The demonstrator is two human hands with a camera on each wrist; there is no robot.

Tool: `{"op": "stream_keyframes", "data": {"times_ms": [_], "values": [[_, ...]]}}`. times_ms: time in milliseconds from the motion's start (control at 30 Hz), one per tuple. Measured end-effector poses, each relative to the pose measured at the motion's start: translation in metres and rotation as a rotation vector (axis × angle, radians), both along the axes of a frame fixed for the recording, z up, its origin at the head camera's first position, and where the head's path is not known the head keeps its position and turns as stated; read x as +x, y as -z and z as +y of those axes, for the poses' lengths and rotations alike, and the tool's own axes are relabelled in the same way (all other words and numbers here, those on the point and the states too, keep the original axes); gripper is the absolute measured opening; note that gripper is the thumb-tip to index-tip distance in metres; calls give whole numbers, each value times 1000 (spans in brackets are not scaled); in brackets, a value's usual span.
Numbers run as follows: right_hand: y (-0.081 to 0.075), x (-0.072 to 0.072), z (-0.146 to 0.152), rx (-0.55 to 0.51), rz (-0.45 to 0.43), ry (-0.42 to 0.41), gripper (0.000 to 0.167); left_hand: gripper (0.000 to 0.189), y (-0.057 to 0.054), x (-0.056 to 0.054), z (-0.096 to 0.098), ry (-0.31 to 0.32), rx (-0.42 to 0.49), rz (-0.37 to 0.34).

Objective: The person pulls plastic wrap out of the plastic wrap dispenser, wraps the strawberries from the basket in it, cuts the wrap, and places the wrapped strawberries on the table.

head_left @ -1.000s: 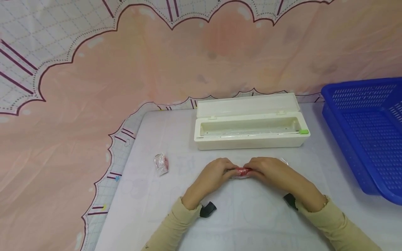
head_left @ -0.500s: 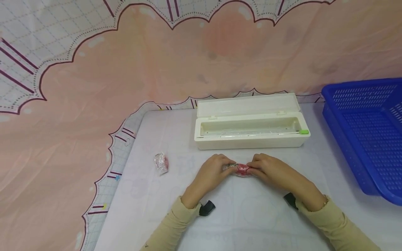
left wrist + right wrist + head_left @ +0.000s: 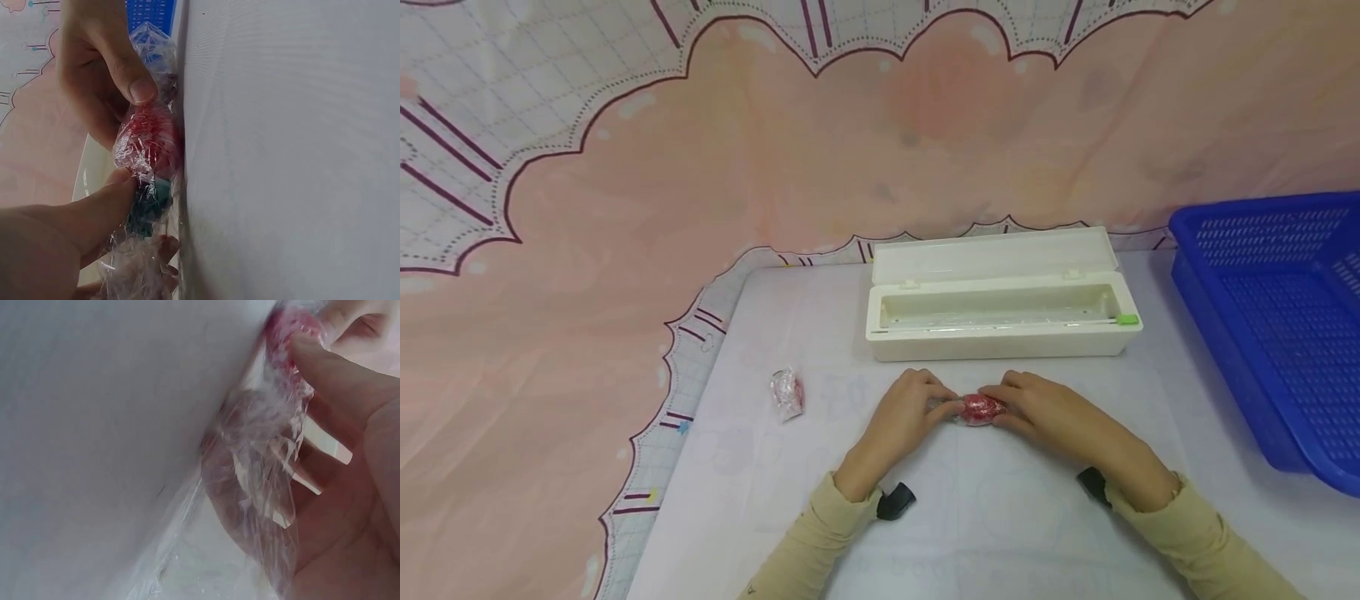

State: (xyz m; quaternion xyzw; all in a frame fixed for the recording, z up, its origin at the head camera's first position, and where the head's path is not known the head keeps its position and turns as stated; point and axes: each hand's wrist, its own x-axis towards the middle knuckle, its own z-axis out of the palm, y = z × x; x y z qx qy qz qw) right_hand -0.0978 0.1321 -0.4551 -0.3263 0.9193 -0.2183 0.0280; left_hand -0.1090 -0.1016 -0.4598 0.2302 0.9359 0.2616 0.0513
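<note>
A red, rounded item (image 3: pixel 982 409) wrapped in clear plastic film lies low over the white tabletop, between both hands. In the left wrist view a dark green part (image 3: pixel 150 203) shows at one end of it, under the film. My left hand (image 3: pixel 906 417) pinches the bundle's left end, where crumpled film (image 3: pixel 131 269) sticks out past the fingers. Thumb and fingers of my right hand (image 3: pixel 1048 412) grip the right end. Loose clear film (image 3: pixel 262 469) trails across that palm in the right wrist view. The item's exact kind is obscured by the wrapping.
Behind the hands stands a long white cling film dispenser (image 3: pixel 1000 346), lid raised, with a green slider (image 3: pixel 1127 319) at its right end. A small film-wrapped reddish bundle (image 3: pixel 787 394) lies to the left. At the right is a blue plastic basket (image 3: pixel 1221 342).
The hands have spread slightly apart along the bundle, so more of the red item shows between them. The right fingers have shifted their hold a little; dispenser, basket and other bundle stay put.
</note>
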Motion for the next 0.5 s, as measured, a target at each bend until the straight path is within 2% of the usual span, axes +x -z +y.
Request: {"op": "stream_keyframes", "data": {"times_ms": [267, 400, 500], "values": [[-3, 0, 0, 1, -39, 32, 29, 29, -2, -1, -1, -34, 3, 23], [-8, 0, 1, -16, -74, 67, 29, 29, -11, -3, -7, -70, 61, 43], [-13, -1, 4, -30, -68, 67, 30, 27, -21, -4, -13, -85, 119, 60]]}}
